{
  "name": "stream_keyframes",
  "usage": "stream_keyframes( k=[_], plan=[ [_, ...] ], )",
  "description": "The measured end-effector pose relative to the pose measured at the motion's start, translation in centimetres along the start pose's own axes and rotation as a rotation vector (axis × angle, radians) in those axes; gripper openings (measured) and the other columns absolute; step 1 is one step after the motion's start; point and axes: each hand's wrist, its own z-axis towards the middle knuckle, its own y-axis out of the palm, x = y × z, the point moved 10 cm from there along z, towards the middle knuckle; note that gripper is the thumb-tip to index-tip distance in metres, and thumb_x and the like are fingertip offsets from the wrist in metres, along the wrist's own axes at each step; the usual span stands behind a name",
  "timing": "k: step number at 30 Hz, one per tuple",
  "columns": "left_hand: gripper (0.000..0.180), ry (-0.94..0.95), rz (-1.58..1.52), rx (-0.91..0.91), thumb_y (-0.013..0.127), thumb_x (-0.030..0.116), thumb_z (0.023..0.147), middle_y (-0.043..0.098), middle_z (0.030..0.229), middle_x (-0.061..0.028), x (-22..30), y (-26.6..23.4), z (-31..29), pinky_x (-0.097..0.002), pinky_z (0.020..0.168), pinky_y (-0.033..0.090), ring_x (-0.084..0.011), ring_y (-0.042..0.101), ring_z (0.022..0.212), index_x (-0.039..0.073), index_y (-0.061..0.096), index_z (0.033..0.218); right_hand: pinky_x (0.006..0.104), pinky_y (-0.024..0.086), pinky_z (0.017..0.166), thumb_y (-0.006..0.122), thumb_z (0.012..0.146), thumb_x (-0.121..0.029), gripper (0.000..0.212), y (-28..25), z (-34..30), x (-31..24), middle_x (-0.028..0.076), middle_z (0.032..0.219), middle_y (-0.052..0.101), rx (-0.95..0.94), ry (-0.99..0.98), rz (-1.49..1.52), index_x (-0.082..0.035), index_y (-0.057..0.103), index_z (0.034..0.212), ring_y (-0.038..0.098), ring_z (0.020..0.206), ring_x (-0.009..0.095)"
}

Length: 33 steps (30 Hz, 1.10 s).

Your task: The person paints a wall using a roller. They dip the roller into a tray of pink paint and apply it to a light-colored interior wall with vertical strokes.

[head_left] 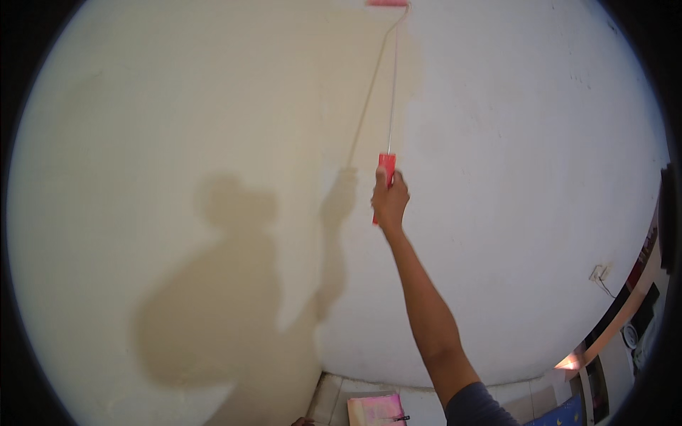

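My right hand [391, 201] is raised in front of the wall, its fingers closed around the red handle of a paint roller [387, 162]. The roller's thin metal rod runs upward, and its pink roller head meets the wall at the picture's top edge, partly cut off. Behind it, the wall [497, 199] is pale; a cream-toned area covers the left and reaches a patch around the roller, while the right looks whiter. At the lower edge only a small brown shape [303, 422] shows; I cannot tell whether it is my left hand.
A pink-stained paint tray [373, 412] with a dark-handled tool across its right side lies on the tiled floor [328, 397]. A wall socket [599, 272] with a cord is at right. Near the lower right are a blue patterned item [561, 414] and a round white-rimmed object [629, 336].
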Motion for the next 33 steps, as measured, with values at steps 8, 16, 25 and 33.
stream_keyframes(
  k=[8, 16, 25, 33],
  plan=[
    [0.027, -0.03, -0.05, -0.014, 0.062, 0.018, 0.077, 0.065, 0.085, -0.0115, 0.2, 0.5, 0.5, -0.0325, 0.07, 0.051, -0.0217, 0.064, 0.077, 0.006, 0.057, 0.101, 0.0341, 0.042, 0.054, 0.052, 0.09, -0.03, 0.032, 0.6, -8.6, 4.3, 0.012, 0.067, 0.055, 0.004, -0.033, -0.009, 0.002, 0.055, 0.095, 0.052, 0.058, 0.022],
    [0.025, -0.058, -0.021, 0.011, 0.063, 0.019, 0.076, 0.065, 0.082, -0.0115, 0.0, -0.1, -0.3, -0.0324, 0.069, 0.05, -0.0218, 0.063, 0.076, 0.006, 0.06, 0.096, 0.0422, 0.047, 0.067, 0.051, 0.09, -0.03, 0.035, 0.3, -12.9, 3.4, 0.022, 0.085, 0.061, -0.017, 0.01, 0.013, 0.001, 0.054, 0.105, 0.06, 0.076, 0.038],
    [0.027, 0.011, -0.023, 0.027, 0.062, 0.02, 0.076, 0.066, 0.083, -0.0114, 0.9, -0.1, -0.4, -0.0325, 0.07, 0.05, -0.0219, 0.064, 0.076, 0.005, 0.059, 0.098, 0.0321, 0.043, 0.045, 0.052, 0.09, -0.032, 0.032, 3.2, -5.8, -1.0, 0.008, 0.058, 0.054, 0.094, -0.202, -0.047, 0.0, 0.054, 0.087, 0.052, 0.045, 0.018],
    [0.026, -0.039, 0.049, 0.014, 0.063, 0.02, 0.077, 0.065, 0.085, -0.0112, -0.7, -1.4, -0.8, -0.0328, 0.071, 0.05, -0.0222, 0.063, 0.078, 0.007, 0.059, 0.099, 0.0432, 0.047, 0.068, 0.052, 0.089, -0.029, 0.035, 3.3, -13.6, 1.0, 0.022, 0.084, 0.062, -0.016, 0.004, 0.079, 0.002, 0.054, 0.107, 0.061, 0.076, 0.037]
  ],
)
